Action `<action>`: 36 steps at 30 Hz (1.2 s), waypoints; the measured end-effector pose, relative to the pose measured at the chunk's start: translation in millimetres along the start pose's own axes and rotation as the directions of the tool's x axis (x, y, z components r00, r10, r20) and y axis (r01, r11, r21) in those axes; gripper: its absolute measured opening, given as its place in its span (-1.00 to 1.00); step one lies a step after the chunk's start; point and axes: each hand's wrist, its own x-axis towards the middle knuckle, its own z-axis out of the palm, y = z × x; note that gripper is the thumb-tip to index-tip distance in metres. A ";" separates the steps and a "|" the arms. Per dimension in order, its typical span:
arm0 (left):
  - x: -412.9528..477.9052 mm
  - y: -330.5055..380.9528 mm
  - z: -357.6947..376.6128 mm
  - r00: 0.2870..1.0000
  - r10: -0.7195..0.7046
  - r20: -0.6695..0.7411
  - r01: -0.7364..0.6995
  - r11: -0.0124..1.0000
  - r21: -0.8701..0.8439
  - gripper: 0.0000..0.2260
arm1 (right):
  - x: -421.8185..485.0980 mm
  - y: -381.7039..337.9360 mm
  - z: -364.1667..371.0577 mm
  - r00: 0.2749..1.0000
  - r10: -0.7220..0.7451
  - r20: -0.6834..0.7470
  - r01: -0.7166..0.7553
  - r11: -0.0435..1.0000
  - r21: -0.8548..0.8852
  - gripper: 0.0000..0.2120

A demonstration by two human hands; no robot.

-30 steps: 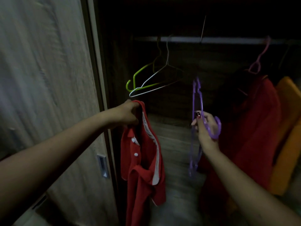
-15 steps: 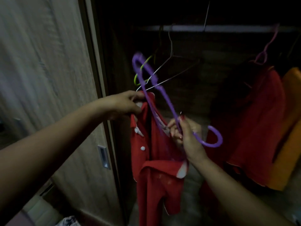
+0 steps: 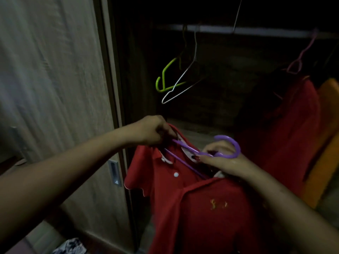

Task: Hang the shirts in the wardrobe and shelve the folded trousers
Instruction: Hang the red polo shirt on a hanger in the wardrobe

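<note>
A red polo shirt (image 3: 198, 208) with white buttons and a small yellow chest logo hangs in front of the open wardrobe. My left hand (image 3: 152, 131) pinches its collar at the top left. My right hand (image 3: 223, 162) grips a purple plastic hanger (image 3: 227, 145) just below its hook. The hanger's arms lie slanted inside the open collar, running from my left hand down into the shirt. No trousers are in view.
The metal rail (image 3: 256, 31) crosses the dark wardrobe's top. A green hanger (image 3: 165, 77) and a white wire hanger (image 3: 183, 83) hang empty at its left. A red shirt (image 3: 286, 129) on a pink hanger and an orange garment (image 3: 324, 143) hang right. The sliding door (image 3: 55, 88) stands left.
The purple hanger has swung from hanging upright beside the shirt to lying inside its collar. The shirt has spread open and moved toward my right hand. My view has tilted down.
</note>
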 end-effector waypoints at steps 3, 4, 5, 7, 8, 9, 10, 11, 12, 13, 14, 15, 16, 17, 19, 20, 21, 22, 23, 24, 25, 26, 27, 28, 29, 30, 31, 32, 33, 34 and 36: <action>-1.8 6.6 10.0 0.989 0.094 0.114 -0.084 0.992 -0.093 -0.61 | 10.1 -16.7 0.8 0.992 -0.075 0.097 0.081 0.995 -0.059 -0.81; -3.9 2.0 9.2 0.984 0.122 0.133 -0.097 0.979 -0.181 -0.60 | 10.4 -23.2 -3.5 0.991 -0.095 0.094 0.096 0.995 -0.006 -0.86; -5.8 -4.7 7.2 0.984 0.135 0.113 -0.099 0.955 -0.279 -0.60 | 7.0 -29.0 -8.7 0.986 -0.131 0.106 0.131 0.991 0.011 -0.92; -8.1 -20.7 0.8 0.985 0.155 -0.077 -0.170 0.951 -0.260 -0.64 | -0.6 -41.1 -18.5 0.970 -0.205 0.133 0.208 0.978 -0.010 -0.98; -7.0 -29.8 -1.9 0.963 0.216 -0.164 -0.230 0.971 -0.073 -0.66 | -2.0 -44.6 -22.9 0.957 -0.258 0.136 0.265 0.963 -0.038 -0.95; -6.1 -35.0 -1.9 0.942 0.287 -0.171 -0.274 0.957 0.094 -0.63 | -3.4 -49.7 -26.0 0.951 -0.285 0.123 0.293 0.954 -0.058 -0.93; -5.3 -37.1 0.9 0.937 0.331 -0.110 -0.305 0.931 0.199 -0.58 | -2.9 -53.2 -28.5 0.947 -0.301 0.110 0.310 0.949 -0.066 -0.92; -3.9 -38.0 7.0 0.936 0.350 -0.034 -0.332 0.912 0.242 -0.57 | -1.1 -55.9 -31.0 0.946 -0.310 0.091 0.316 0.946 -0.067 -0.91; -3.7 -35.5 15.0 0.941 0.338 0.002 -0.330 0.915 0.231 -0.66 | 0.2 -59.5 -32.7 0.948 -0.310 0.080 0.315 0.946 -0.070 -0.91; -0.4 -34.6 23.2 0.934 0.357 -0.021 -0.344 0.913 0.218 -0.82 | 1.8 -61.3 -34.3 0.949 -0.308 0.070 0.313 0.946 -0.078 -0.92; 2.6 -35.5 26.9 0.923 0.377 -0.080 -0.354 0.911 0.214 -0.88 | 2.0 -63.4 -36.9 0.948 -0.310 0.070 0.315 0.945 -0.082 -0.94; 5.5 -38.5 28.2 0.902 0.402 -0.159 -0.364 0.905 0.221 -0.84 | 1.9 -63.7 -40.1 0.944 -0.326 0.059 0.330 0.938 -0.104 -0.94; 6.4 -41.6 26.7 0.892 0.397 -0.216 -0.352 0.910 0.220 -0.83 | 0.8 -61.3 -46.3 0.944 -0.327 0.041 0.329 0.932 -0.152 -0.88; 7.2 -44.8 23.7 0.886 0.385 -0.257 -0.334 0.917 0.219 -0.78 | 0.2 -56.1 -55.1 0.946 -0.323 0.020 0.319 0.922 -0.220 -0.77; 7.8 -52.3 14.3 0.876 0.377 -0.300 -0.319 0.921 0.224 -0.69 | -4.2 -40.2 -76.2 0.963 -0.270 0.011 0.248 0.867 -0.432 -0.55; 8.2 -53.4 9.5 0.874 0.374 -0.309 -0.316 0.922 0.223 -0.68 | -9.7 -32.5 -85.8 0.974 -0.225 0.023 0.203 0.827 -0.524 -0.48; 7.9 -53.9 5.0 0.864 0.390 -0.318 -0.325 0.915 0.239 -0.68 | -14.6 -25.2 -92.4 0.977 -0.207 0.045 0.196 0.809 -0.554 -0.40; 8.2 -53.3 1.3 0.857 0.402 -0.323 -0.331 0.909 0.254 -0.67 | -20.5 -20.5 -96.8 0.975 -0.212 0.068 0.215 0.819 -0.533 -0.31; 9.8 -52.7 -2.0 0.849 0.420 -0.320 -0.340 0.899 0.277 -0.66 | -24.9 -16.6 -99.3 0.970 -0.236 0.062 0.236 0.843 -0.484 -0.28; 10.0 -50.2 -4.5 0.849 0.431 -0.305 -0.342 0.890 0.303 -0.65 | -27.6 -14.8 -100.0 0.963 -0.266 0.044 0.258 0.858 -0.444 -0.30; 10.8 -47.1 -6.5 0.847 0.445 -0.291 -0.346 0.877 0.333 -0.65 | -29.1 -12.8 -101.7 0.953 -0.301 0.036 0.288 0.862 -0.418 -0.34; 10.7 -45.7 -8.3 0.845 0.457 -0.276 -0.348 0.864 0.364 -0.66 | -29.8 -13.2 -102.5 0.945 -0.327 0.030 0.309 0.854 -0.418 -0.36; 11.6 -44.3 -10.1 0.841 0.474 -0.262 -0.356 0.848 0.394 -0.66 | -31.8 -12.0 -103.9 0.938 -0.348 0.012 0.321 0.850 -0.419 -0.36; 11.4 -45.4 -11.7 0.842 0.479 -0.250 -0.349 0.835 0.425 -0.68 | -33.7 -11.3 -104.9 0.930 -0.367 -0.008 0.328 0.841 -0.430 -0.34; 10.6 -47.2 -13.0 0.839 0.487 -0.245 -0.339 0.818 0.464 -0.67 | -36.8 -10.2 -105.7 0.915 -0.402 -0.037 0.348 0.830 -0.436 -0.33; 10.0 -50.0 -14.3 0.836 0.490 -0.248 -0.325 0.805 0.496 -0.64 | -40.3 -9.6 -106.5 0.890 -0.451 -0.064 0.378 0.810 -0.449 -0.35; 9.4 -53.5 -15.0 0.829 0.494 -0.262 -0.320 0.803 0.503 -0.58 | -43.4 -8.9 -106.3 0.863 -0.498 -0.085 0.410 0.788 -0.459 -0.40; 8.8 -56.3 -16.0 0.824 0.492 -0.281 -0.321 0.814 0.484 -0.53 | -46.7 -8.8 -105.8 0.844 -0.529 -0.086 0.435 0.770 -0.467 -0.46; 8.6 -58.9 -17.3 0.813 0.493 -0.309 -0.331 0.829 0.451 -0.49 | -49.1 -8.1 -104.6 0.831 -0.552 -0.075 0.458 0.754 -0.472 -0.51; 8.5 -61.1 -18.7 0.799 0.492 -0.345 -0.342 0.845 0.412 -0.46 | -50.7 -6.8 -103.4 0.817 -0.573 -0.061 0.482 0.737 -0.473 -0.53; 8.7 -63.9 -22.8 0.786 0.472 -0.400 -0.359 0.874 0.328 -0.46 | -51.2 -8.6 -104.4 0.828 -0.557 -0.068 0.482 0.768 -0.422 -0.47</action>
